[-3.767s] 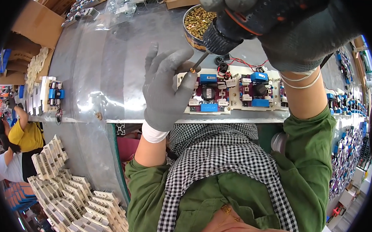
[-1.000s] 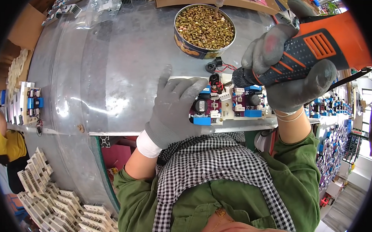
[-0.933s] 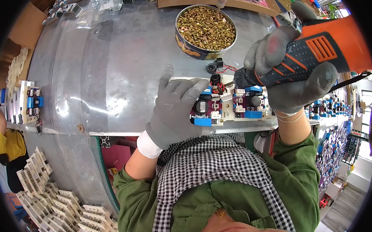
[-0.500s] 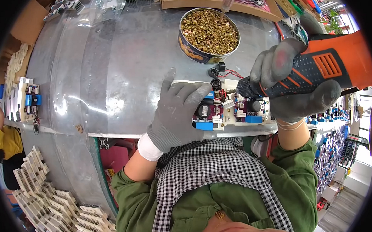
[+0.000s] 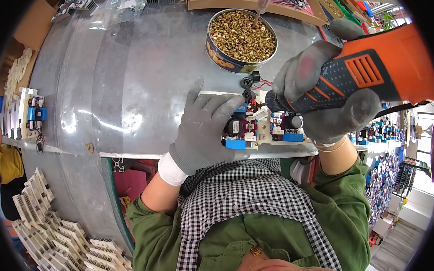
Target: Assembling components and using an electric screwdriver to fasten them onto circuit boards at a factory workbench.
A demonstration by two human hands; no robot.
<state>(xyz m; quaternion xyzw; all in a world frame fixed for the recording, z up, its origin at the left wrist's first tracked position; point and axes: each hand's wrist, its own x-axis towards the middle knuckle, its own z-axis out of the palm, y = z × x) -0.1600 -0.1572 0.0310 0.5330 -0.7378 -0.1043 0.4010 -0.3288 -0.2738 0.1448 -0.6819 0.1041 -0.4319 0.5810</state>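
My left hand point(image 5: 200, 122), in a grey glove, is closed over the left end of a circuit board assembly point(image 5: 264, 130) at the table's near edge. Blue blocks, black round parts and white connectors sit on its cream base. An orange and black power screwdriver point(image 5: 365, 69) is in my gloved right hand point(image 5: 309, 74), fingers wrapped round its body. Its dark nose point(image 5: 273, 101) points left, over the assembly's upper middle; I cannot make out where the tip touches. Small black round parts point(image 5: 251, 80) with red and black wires lie just behind the assembly.
A round tin point(image 5: 230, 63) full of brass-coloured screws stands behind the assembly. A cardboard tray point(image 5: 261, 9) with wires is at the back. Another board assembly point(image 5: 33, 113) sits far left. Cream-based parts point(image 5: 67, 240) are stacked lower left; many boards point(image 5: 385, 162) stand at right.
My right hand and the power screwdriver have shifted left, with the nose nearer the middle of the assembly. My left hand keeps its hold on the assembly.
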